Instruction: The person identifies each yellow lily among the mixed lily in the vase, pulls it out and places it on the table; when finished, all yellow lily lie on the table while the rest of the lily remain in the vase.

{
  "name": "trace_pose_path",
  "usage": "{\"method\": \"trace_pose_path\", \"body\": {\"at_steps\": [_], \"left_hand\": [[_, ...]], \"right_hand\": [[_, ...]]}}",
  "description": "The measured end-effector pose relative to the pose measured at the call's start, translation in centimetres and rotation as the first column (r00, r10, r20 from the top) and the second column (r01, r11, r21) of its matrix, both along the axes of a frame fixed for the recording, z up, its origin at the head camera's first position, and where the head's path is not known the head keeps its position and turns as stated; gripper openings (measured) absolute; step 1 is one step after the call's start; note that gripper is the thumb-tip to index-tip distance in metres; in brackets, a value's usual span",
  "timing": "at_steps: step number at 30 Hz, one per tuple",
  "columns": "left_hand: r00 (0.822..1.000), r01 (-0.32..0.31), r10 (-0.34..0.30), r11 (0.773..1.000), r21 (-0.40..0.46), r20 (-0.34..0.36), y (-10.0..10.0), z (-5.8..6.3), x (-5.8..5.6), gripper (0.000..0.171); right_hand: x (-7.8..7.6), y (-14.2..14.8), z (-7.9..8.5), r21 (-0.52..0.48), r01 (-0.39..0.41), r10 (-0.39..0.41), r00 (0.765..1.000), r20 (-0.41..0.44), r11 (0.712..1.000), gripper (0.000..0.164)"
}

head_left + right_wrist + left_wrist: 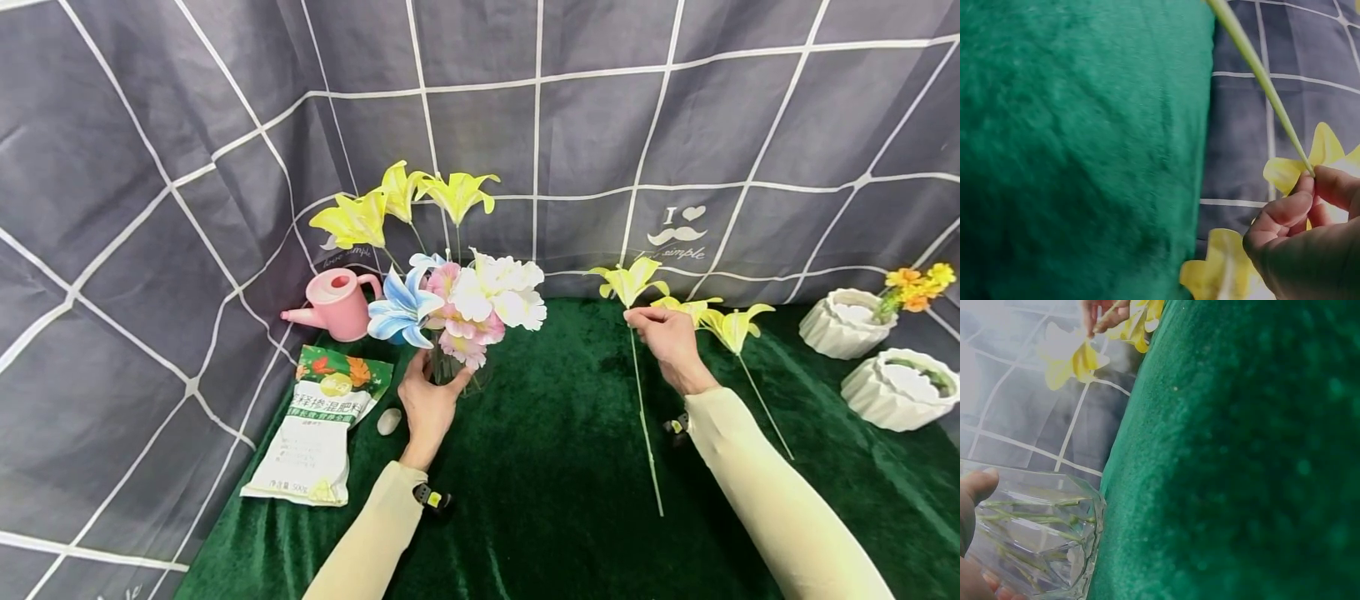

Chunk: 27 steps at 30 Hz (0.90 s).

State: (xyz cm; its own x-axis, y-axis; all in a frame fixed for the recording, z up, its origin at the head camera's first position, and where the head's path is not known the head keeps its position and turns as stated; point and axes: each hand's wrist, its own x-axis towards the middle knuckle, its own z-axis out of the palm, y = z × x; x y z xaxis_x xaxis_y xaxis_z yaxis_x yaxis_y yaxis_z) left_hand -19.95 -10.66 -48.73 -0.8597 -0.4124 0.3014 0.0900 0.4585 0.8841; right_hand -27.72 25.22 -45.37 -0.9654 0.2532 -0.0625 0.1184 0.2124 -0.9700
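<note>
My left hand grips a clear glass vase, its thumb and fingers round the glass; green stems show through the wall in the left wrist view. Out of the vase rise yellow lilies, a blue lily, pink blooms and a white bloom. Well to the right, my right hand pinches a single yellow lily just under its bloom. Its long stem runs down towards me, between thumb and fingertips at the top. Two more yellow lilies lie behind that hand, partly covered.
Left of the vase are a pink watering can, a fertilizer bag and a pale stone. Two white ribbed pots stand at the right, one with orange flowers. Green velvet cloth meets a grey checked curtain.
</note>
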Motion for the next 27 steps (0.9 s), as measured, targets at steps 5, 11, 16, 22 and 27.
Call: {"method": "trace_pose_path", "body": {"at_steps": [5,11,16,22,27], "left_hand": [[1.000,0.000,0.000,1.000,0.004,0.006,0.0,-0.1,0.0,0.065],[1.000,-0.001,0.001,1.000,0.004,0.005,0.0,-0.2,0.0,0.065],[1.000,0.007,-0.006,1.000,0.012,-0.014,0.0,-0.3,-0.1,0.067],[1.000,0.011,-0.011,1.000,0.022,-0.020,-0.1,-0.3,-0.1,0.067],[1.000,0.005,-0.005,1.000,0.015,-0.018,-0.1,-0.2,-0.1,0.067]], "right_hand": [[-0.5,-0.2,-1.4,-0.042,0.046,-0.046,0.999,0.004,0.998,0.019],[-0.9,0.0,-2.8,-0.081,0.078,-0.075,0.997,0.033,0.994,0.014],[-0.9,0.4,-3.2,-0.091,0.072,-0.068,0.997,0.046,0.993,0.013],[-1.0,0.7,-3.5,-0.069,0.047,-0.041,0.996,0.085,0.997,0.024],[-0.9,0.6,-3.4,-0.022,0.017,-0.015,0.996,0.088,1.000,0.033]]}}
